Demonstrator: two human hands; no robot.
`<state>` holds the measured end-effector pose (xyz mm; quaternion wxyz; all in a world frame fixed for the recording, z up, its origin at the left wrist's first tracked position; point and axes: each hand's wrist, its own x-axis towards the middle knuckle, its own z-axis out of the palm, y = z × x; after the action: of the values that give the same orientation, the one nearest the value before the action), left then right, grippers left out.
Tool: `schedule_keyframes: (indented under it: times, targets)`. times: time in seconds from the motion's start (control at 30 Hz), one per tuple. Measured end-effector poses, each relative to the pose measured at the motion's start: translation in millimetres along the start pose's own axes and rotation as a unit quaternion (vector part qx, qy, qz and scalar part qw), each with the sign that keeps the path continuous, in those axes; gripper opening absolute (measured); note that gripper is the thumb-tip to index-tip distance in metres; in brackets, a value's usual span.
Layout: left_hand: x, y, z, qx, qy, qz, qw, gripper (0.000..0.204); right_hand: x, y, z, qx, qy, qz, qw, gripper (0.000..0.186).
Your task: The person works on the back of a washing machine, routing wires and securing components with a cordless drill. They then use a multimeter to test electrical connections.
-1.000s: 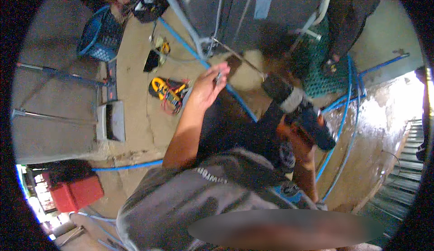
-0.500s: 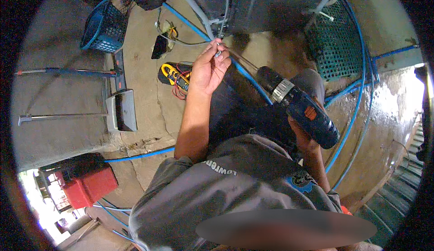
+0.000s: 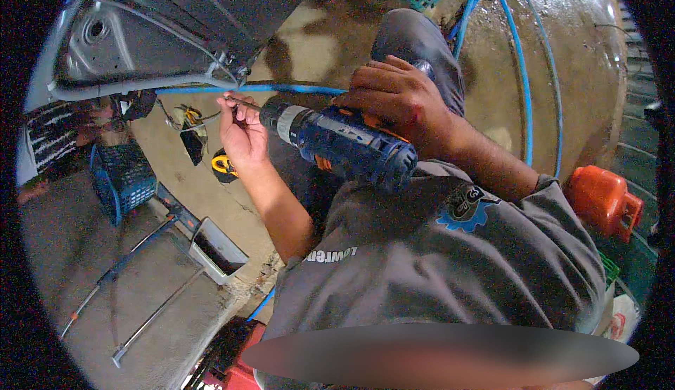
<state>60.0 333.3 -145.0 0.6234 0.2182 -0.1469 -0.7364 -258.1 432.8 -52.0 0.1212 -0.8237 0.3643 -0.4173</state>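
Observation:
My right hand (image 3: 404,102) is wrapped around the grip of a blue cordless drill (image 3: 344,144), which lies across in front of my chest with its chuck toward the left. A long thin driver bit (image 3: 246,102) runs from the chuck to the fingertips of my left hand (image 3: 244,137). That hand is closed in a pinch around the bit's tip, where a small metal piece is mostly hidden by the fingers. Just beyond the hands is the lower corner of a grey metal appliance cabinet (image 3: 162,31).
A blue hose (image 3: 295,89) crosses below the cabinet. On the floor at left lie a yellow clamp meter (image 3: 223,165), a dark pouch-like thing (image 3: 193,145), a blue basket (image 3: 130,179) and a long-handled dustpan (image 3: 218,249). An orange gas cylinder (image 3: 601,200) stands at right.
The view has turned, so the cabinet now appears at upper left. The drill has swung from slanting upward to nearly level, and my right hand shows on its grip. My left hand keeps its pinch.

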Motion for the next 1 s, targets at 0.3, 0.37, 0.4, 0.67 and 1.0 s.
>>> schedule_keyframes:
  times: [0.3,0.37,0.4,0.67,1.0]
  targets:
    - [9.2,0.5,6.8,-0.021,0.001,-0.03,0.999,0.024,3.1,10.5,-1.2,0.011,-0.005,0.005,1.0,0.037]
    - [12.3,2.1,7.1,0.008,-0.006,-0.008,1.0,0.025,0.1,10.7,-4.0,0.009,-0.029,0.028,0.999,0.038]
    - [12.7,4.3,7.2,0.012,0.058,-0.01,0.998,0.024,-0.4,9.0,-4.9,0.004,-0.055,0.039,0.998,0.038]
    - [15.6,21.2,22.0,-0.009,0.003,-0.035,0.999,0.017,13.2,-15.5,-8.9,-0.016,-0.059,0.042,0.997,0.034]
    - [21.8,41.4,40.4,-0.016,-0.068,-0.1,0.993,0.019,13.9,-4.6,-15.7,-0.025,-0.094,0.019,0.995,0.045]
